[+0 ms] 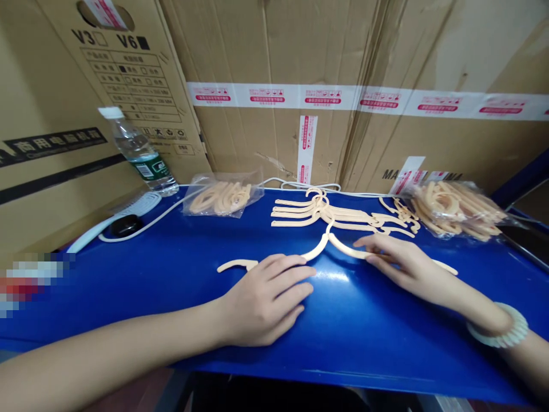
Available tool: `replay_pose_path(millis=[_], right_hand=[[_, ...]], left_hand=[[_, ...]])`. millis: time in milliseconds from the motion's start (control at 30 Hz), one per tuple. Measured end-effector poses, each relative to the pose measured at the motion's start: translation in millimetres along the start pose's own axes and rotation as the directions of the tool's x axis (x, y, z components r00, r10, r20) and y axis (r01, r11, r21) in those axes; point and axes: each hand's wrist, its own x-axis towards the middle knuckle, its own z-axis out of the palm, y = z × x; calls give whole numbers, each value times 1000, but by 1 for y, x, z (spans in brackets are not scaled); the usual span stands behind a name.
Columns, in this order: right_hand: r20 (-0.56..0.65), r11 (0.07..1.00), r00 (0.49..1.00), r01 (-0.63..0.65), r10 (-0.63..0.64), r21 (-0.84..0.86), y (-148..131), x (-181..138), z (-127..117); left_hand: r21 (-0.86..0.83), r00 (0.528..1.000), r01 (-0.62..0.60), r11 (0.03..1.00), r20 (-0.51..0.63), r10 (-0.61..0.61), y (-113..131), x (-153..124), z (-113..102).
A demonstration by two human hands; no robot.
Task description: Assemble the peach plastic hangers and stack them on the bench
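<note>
A cream-coloured plastic folding hanger (pixel 318 249) lies spread out on the blue table, its hook pointing away from me. My left hand (pixel 272 300) is closed over the hanger's left arm, hiding its middle; the thumb is out of sight. The curved end of that arm (pixel 235 263) shows beyond the knuckles. My right hand (pixel 401 264) pinches the hanger's right arm between thumb and fingers, and the tip (pixel 446 266) sticks out past the hand. Just behind is a row of similar hangers (pixel 295 213), lying overlapped with their hooks together.
Clear bags of cream plastic parts (pixel 223 195) lie at the back left and, as a fuller bag (pixel 457 209), at the back right. Loose small pieces (pixel 401 210) lie between. A water bottle (pixel 143 154), white cable (pixel 141 232) and black object (pixel 126 225) stand left. Cardboard boxes (pixel 266 51) wall the back.
</note>
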Motion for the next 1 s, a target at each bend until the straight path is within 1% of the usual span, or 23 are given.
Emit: replay_pose_path(millis=[33, 67, 167, 267, 367, 467, 600, 700, 867, 1000], right_hand=[[39, 1000, 999, 15, -15, -10, -1, 0, 0], [74, 1000, 997, 24, -23, -19, -2, 0, 0], [139, 998, 990, 35, -27, -50, -2, -1, -2], [152, 998, 988, 39, -31, -49, 0, -1, -2], [122, 998, 992, 33, -26, -51, 3, -1, 0], [61, 996, 998, 30, -25, -78, 6, -1, 4], [-28, 993, 999, 31, -34, -111, 13, 2, 10], [-90, 984, 994, 47, -64, -172, 18, 5, 14], [-122, 977, 990, 47, -73, -208, 21, 9, 15], [-123, 977, 990, 35, -62, -209, 21, 7, 15]], left_hand=[[66, 998, -32, 997, 54, 28, 1, -1, 1], [101, 995, -26, 995, 97, 16, 1, -2, 2], [101, 984, 50, 994, 167, -67, 1, -3, 3], [83, 974, 99, 992, 198, -114, 0, -4, 3], [84, 959, 153, 985, 229, -169, -1, -4, 3], [96, 937, 204, 974, 268, -223, -5, -2, 3], [62, 926, 243, 968, 284, -250, -11, 1, 2], [41, 915, 268, 963, 303, -267, -16, 2, 1], [28, 892, 308, 951, 340, -299, -24, 1, 0], [15, 889, 325, 946, 336, -311, -25, 0, 1]])
